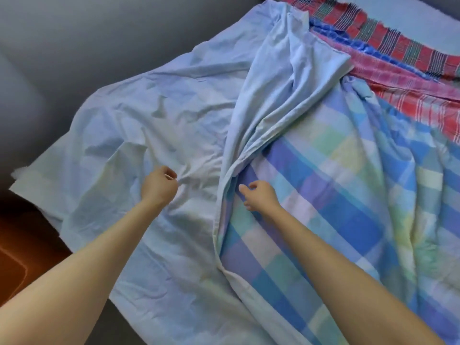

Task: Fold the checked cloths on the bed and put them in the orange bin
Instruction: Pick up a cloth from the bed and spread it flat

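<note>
A large blue, green and white checked cloth (348,190) lies spread over the bed, its pale underside (174,115) turned up on the left half. My left hand (159,186) pinches a pucker of that pale fabric. My right hand (258,195) hovers with curled fingers at the ridge where the pale side folds over the checked side; it holds nothing that I can see. Red and pink checked cloths (403,58) lie at the far right of the bed. The orange bin (15,247) shows at the lower left, beside the bed.
The grey bed surface (87,46) runs along the left and far side. The cloth's left edge (37,195) hangs over the bed's corner above the bin.
</note>
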